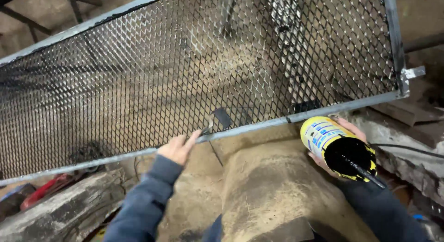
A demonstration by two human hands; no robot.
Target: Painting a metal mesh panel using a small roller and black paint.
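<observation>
**Paint can tilting beside the mesh frame**

Paint can (pixel 336 147), yellow and blue, brimming with black paint, is sitting at lower right, the right hand (pixel 344 145) clenching its fingers around it. A stick (pixel 365 173) is poking out of it. At centre, the left hand (pixel 178 147) is gripping a brush (pixel 217 119) against the metal mesh frame (pixel 199 75). Tilted so, the can is likely risking a spill onto the sleeve (pixel 384 209).

In the middle of the frame the left hand (pixel 178 147) holds a paintbrush (pixel 217 119) against the mesh panel (pixel 138 84), while the right hand (pixel 344 140) at the right grips a paint can (pixel 335 147).
</observation>
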